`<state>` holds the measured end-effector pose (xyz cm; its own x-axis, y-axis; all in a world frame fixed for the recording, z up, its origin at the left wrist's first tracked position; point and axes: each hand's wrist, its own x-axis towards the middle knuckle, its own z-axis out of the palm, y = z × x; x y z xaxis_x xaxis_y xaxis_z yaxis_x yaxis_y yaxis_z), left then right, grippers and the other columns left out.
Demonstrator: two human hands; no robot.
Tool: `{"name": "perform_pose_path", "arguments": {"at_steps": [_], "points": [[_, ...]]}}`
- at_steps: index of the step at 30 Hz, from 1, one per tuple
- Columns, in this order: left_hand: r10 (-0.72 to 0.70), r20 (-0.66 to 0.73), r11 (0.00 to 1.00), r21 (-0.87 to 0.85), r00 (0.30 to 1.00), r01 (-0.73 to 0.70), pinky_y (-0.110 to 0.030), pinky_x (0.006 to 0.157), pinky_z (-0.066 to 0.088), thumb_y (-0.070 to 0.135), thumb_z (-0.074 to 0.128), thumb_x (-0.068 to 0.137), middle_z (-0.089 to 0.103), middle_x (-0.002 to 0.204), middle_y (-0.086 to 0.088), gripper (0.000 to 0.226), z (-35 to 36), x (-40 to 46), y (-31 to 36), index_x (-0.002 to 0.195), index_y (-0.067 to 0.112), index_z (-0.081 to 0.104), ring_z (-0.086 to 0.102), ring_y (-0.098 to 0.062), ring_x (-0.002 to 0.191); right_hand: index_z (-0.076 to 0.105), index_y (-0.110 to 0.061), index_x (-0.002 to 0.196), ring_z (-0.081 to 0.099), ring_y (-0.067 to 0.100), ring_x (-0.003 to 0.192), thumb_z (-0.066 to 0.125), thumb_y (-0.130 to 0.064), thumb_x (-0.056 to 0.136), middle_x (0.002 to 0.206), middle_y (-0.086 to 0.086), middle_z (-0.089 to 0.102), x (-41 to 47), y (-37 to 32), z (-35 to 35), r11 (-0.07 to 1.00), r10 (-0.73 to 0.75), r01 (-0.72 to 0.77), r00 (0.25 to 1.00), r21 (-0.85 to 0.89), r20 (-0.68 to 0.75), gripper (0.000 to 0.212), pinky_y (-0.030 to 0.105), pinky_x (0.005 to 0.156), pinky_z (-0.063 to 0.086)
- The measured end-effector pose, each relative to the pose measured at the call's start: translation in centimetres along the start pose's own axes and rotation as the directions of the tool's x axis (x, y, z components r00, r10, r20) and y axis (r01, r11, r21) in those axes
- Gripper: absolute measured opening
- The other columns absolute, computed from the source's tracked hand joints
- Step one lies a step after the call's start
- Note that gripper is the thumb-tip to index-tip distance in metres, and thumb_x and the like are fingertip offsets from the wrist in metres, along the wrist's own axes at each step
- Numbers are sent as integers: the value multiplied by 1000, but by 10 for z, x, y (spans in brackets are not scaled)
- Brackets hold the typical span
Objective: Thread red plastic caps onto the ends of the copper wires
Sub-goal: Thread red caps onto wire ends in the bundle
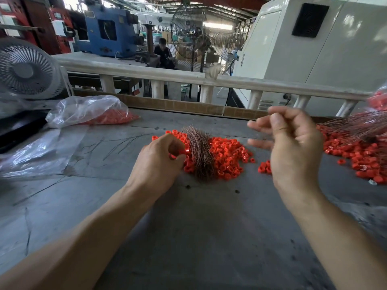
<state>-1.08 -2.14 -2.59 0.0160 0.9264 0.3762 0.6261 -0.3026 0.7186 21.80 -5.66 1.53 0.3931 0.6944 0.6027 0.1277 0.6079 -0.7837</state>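
A person stands at a grey, scuffed metal worktable point(199, 237) with both bare forearms stretched out over it. The left hand point(159, 162) rests low at the edge of a heap of small red plastic ring caps point(228, 155), its fingers curled in and pinching one red cap point(181, 152) between thumb and fingertips. Just beside that hand, lying across the heap, is a thick bundle of thin copper wires point(200, 151), its strands fanned out like a brush towards the far side of the table.

The right hand point(293, 147) is raised above the table, well clear of the heap. Its thumb and forefinger are pressed together up near the top, while the other fingers spread out to the left and are blurred. Whether a wire sits in that pinch I cannot tell; nothing thin enough shows up there.

To the right, a second, looser spray of copper wires point(356, 124) lies over another spread of red caps point(360, 158) running to the table's edge. On the far left, a clear plastic bag point(83, 109) holds more red caps, and a flattened sheet of clear plastic point(39, 151) lies in front of it. A few stray dark wires point(123, 141) lie loose on the table between the bag and the heap. A white desk fan point(25, 70) stands at the left corner, behind it a pale railing point(230, 80).
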Motion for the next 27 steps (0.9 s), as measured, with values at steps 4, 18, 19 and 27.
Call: {"name": "perform_pose_path", "arguments": {"at_steps": [4, 18, 19, 27], "points": [[-27, 98, 905, -421, 995, 66, -27, 65, 53, 2, 75, 87, 72, 81, 4, 21, 2, -5, 12, 98, 20, 73, 65, -10, 66, 71, -22, 105, 69, 19, 57, 50, -10, 106, 73, -2, 63, 7, -3, -11, 993, 112, -113, 991, -17, -73, 24, 26, 42, 50], [57, 325, 556, -796, 944, 241, -26, 65, 56, 9, 75, 76, 66, 79, -2, 25, 3, -14, 24, 100, 16, 79, 62, -13, 71, 73, -23, 88, 58, 15, 46, 72, -17, 94, 71, 3, 74, -25, -2, 9, 937, 260, -141, 893, -321, 367, 8, 26, 37, 41], [60, 328, 560, -793, 943, 240, -26, 65, 55, 10, 75, 75, 66, 79, -1, 25, 3, -14, 24, 99, 17, 79, 63, -13, 71, 73, -24, 88, 57, 12, 47, 71, -17, 94, 71, 2, 74, -26, -2, 10, 935, 253, -127, 893, -330, 371, 10, 24, 39, 42], [53, 309, 589, -777, 949, 220, -28, 67, 56, 10, 76, 76, 68, 83, -4, 24, 3, -16, 24, 99, 16, 77, 64, -14, 74, 73, -24, 86, 60, 1, 54, 70, -18, 95, 68, -4, 73, -33, -10, 15, 916, 229, -58, 888, -398, 398, 11, 18, 57, 47]]}}
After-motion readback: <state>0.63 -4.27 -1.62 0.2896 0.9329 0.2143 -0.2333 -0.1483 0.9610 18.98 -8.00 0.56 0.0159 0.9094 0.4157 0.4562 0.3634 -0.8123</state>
